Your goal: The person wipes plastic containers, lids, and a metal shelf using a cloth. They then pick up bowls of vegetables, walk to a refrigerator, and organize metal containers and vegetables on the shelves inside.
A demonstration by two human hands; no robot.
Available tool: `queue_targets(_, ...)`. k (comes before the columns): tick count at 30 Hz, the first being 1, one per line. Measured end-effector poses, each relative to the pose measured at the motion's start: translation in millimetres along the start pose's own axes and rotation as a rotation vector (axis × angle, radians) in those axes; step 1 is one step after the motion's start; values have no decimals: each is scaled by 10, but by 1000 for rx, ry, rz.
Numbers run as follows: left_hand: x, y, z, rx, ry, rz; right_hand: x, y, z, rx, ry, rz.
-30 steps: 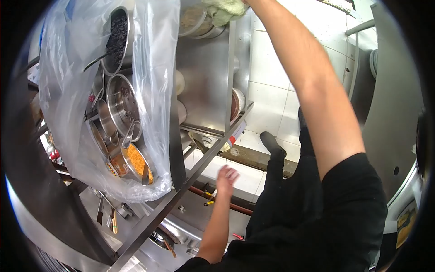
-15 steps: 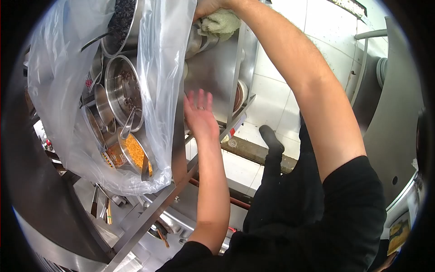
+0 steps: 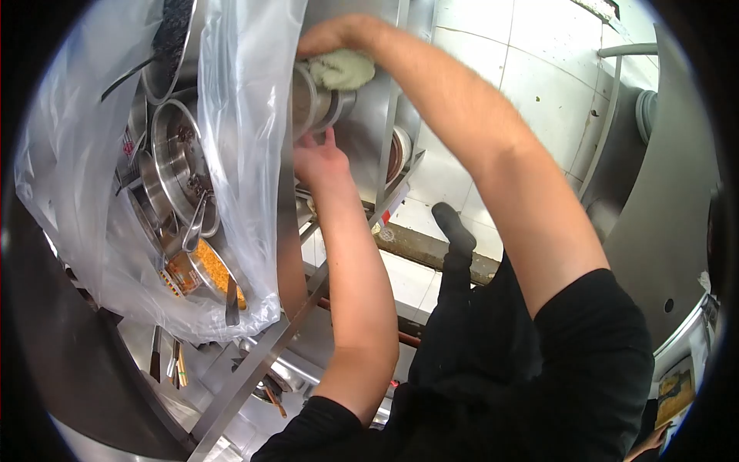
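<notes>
Below the counter edge, my left hand is up against a round metal pot, with one digit stretched along its side and the other fingers partly hidden. My right hand curls over from the far side, closed around a pale green cloth pressed to the pots. The counter and a plastic sheet hide its fingertips. A second metal pot sits close beside the first.
Left, a clear plastic sheet hangs over a steel pan with a spoon and a container of orange shreds. A metal frame bar crosses below. White floor tiles lie right of the shelf; plates stand far right.
My right hand and the cloth have come down and left, and the pots have shifted towards my left hand. My left hand, spread before, has moved up to the pot.
</notes>
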State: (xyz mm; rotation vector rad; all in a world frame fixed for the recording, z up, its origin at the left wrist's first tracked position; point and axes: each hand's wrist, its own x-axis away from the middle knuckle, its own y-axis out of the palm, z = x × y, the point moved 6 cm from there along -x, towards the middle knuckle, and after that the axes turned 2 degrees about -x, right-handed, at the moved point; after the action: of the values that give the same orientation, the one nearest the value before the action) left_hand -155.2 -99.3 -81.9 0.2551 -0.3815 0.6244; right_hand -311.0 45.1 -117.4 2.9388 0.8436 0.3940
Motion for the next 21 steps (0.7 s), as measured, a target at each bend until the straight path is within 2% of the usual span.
queue_targets(3,188,-313,-164,-27,52,133,274,343,31,157,18,-29)
queue_targets(4,315,-445,-206,-51,77,195,234,530,137,220,82,-54)
queue_targets(6,445,-655,-293,12,131,152,345,841,209,102,20,-87)
queue_targets(9,698,-814,-349,-7,187,114,310,1210,399,152,44,66)
queue_targets(12,771,-1053,-455,-80,214,75,421,1401,383,100,100,133)
queue_targets(14,822,-1130,-528,-108,233,59,470,1516,390,39,123,266)
queue_targets(18,622,-1213,-589,-5,185,-69,471,1638,456,-29,164,424)
queue_targets(21,632,-1242,-615,-72,210,157,506,1630,457,-12,164,452)
